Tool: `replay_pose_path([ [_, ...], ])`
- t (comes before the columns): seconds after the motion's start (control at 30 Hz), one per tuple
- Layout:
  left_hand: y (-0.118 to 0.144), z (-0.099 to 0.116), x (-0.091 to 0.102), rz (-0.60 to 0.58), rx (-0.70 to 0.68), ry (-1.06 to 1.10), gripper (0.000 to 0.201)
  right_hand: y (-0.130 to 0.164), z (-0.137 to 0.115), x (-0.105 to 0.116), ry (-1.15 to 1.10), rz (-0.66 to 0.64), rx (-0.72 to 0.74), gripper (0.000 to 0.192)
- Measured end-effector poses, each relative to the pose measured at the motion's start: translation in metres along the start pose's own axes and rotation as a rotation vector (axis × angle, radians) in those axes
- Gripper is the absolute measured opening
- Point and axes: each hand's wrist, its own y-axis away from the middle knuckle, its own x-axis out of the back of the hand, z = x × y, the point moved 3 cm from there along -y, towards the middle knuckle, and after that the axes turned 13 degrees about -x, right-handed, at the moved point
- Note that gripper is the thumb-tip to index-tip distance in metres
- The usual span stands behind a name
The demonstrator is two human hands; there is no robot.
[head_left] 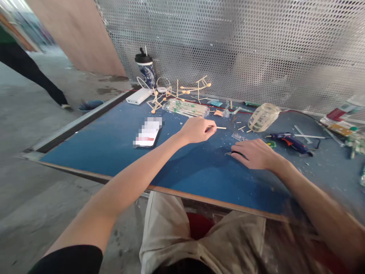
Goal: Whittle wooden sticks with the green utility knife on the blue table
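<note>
My left hand (pixel 199 130) is closed over the middle of the table, pinching a thin wooden stick (pixel 221 128) whose pale end juts out to the right. My right hand (pixel 253 153), a little nearer and to the right, is wrapped around a craft knife (pixel 239 154). The knife's blade points left toward the tabletop; most of its handle is hidden in the palm. Behind my left hand lies a clear packet of wooden sticks (pixel 186 108). Frames built of thin sticks with round yellowish joints (pixel 185 91) stand beyond the packet.
A phone (pixel 149 132) lies left on the blue table (pixel 94 152). Behind it are a white power bank (pixel 139 96) and a lidded cup (pixel 146 72). A translucent container (pixel 264 117) and a glue gun (pixel 293 142) lie right. Perforated metal (pixel 228 49) backs the table. A person's leg (pixel 34 72) shows far left.
</note>
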Motion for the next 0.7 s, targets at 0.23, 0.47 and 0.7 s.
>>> replay_pose_path([
  [0.23,-0.0001,-0.0001,-0.0026,-0.020,-0.013,-0.015,0.035,0.0001,-0.0022,-0.0022,0.007,-0.025,-0.016,0.051],
  [0.47,-0.0004,-0.0009,-0.0039,-0.030,-0.005,-0.009,0.034,0.0003,-0.0014,-0.0049,0.045,-0.036,-0.066,0.047],
  [0.7,0.0001,-0.0014,-0.0051,-0.029,0.001,-0.008,0.034,0.0008,0.0028,-0.0086,0.042,-0.043,-0.095,0.048],
])
